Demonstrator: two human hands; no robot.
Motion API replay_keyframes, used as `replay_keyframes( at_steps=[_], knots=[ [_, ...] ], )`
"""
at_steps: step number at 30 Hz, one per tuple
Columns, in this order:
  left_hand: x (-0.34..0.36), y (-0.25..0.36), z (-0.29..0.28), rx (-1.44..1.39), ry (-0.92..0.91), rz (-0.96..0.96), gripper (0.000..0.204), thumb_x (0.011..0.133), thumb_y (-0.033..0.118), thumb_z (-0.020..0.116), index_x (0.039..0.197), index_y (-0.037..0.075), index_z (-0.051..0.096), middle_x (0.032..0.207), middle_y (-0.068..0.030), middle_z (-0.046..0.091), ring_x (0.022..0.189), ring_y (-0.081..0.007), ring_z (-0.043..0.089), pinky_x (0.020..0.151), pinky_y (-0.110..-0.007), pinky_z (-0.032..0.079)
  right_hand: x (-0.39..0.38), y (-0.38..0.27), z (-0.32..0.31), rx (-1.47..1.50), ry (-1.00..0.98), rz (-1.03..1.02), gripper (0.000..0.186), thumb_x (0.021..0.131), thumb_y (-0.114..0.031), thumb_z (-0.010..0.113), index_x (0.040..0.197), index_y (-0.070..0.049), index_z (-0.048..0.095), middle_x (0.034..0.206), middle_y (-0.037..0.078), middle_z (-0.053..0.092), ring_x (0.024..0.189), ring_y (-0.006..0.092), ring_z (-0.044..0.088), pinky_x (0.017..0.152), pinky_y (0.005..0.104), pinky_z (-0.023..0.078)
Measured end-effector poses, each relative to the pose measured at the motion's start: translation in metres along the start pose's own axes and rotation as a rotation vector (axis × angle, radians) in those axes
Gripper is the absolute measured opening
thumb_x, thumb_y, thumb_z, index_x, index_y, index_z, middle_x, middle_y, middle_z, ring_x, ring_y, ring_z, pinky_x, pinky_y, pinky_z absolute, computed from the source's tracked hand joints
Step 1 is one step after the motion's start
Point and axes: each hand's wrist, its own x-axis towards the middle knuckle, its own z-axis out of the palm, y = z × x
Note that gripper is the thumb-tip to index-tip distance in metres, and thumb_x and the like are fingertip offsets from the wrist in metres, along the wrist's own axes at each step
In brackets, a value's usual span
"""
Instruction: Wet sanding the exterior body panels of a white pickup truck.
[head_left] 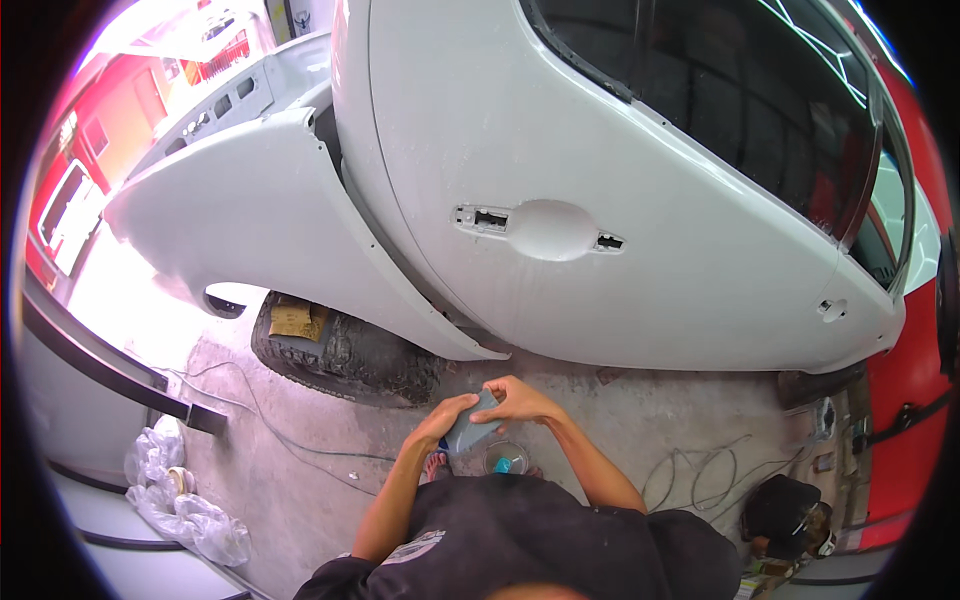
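Observation:
Both my hands are in front of my body, holding a grey sheet of sandpaper (470, 432) between them. My left hand (446, 415) grips its left side, fingers closed. From the right, my right hand (518, 401) pinches the upper edge between thumb and fingers. Just below the sheet, a round clear tub (505, 458) with something teal in it stands near my feet. Facing me is a vehicle door (560, 300) in dull pale grey, its handle openings bare. Neither hand touches the door.
Left of the door, a pale grey fender (240, 190) overhangs a tyre (370, 365) bearing a brown block (297, 320). Grey hoses (700, 480) trail over the concrete floor. Crumpled clear plastic (190, 500) lies at left; a dark bundle (785, 515) sits at right, beside a red surface (905, 430).

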Motion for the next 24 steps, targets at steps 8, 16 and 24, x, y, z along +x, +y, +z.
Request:
replay_keyframes(
  at_steps=[8,16,24],
  knots=[
    [0.029,0.005,-0.046,-0.727,-0.205,0.086,0.054,0.101,0.060,0.052,0.116,0.009,0.066,0.113,-0.0143,0.067,0.096,-0.0254,0.067,0.063,-0.033,0.056,-0.029,-0.045,-0.007,0.246,-0.120,0.010,0.025,0.099,-0.020,0.072,0.113,-0.002,0.061,0.107,0.004,0.061,0.089,0.0146,0.070,0.074,0.0292,0.062],
    [-0.011,0.199,-0.068,-0.916,-0.414,0.734,0.073,0.090,0.004,0.067,0.152,0.024,0.034,0.130,-0.0243,0.053,0.123,-0.0521,0.055,0.075,-0.058,0.068,-0.045,-0.181,-0.036,-0.017,0.572,-0.851,0.026,0.103,0.004,0.046,0.128,-0.004,0.045,0.130,0.010,0.043,0.127,0.0207,0.050,0.098,0.0358,0.053],
    [-0.073,0.565,-0.008,-0.072,0.308,1.319,0.045,0.099,0.043,0.064,0.093,0.000,0.071,0.069,-0.0054,0.064,0.058,-0.0185,0.060,0.057,-0.034,0.049,0.061,-0.385,-0.106,-1.343,1.280,-1.314,0.068,0.077,0.005,0.066,0.142,0.003,0.045,0.146,0.019,0.046,0.141,0.0373,0.045,0.117,0.0490,0.038]
  ],
)
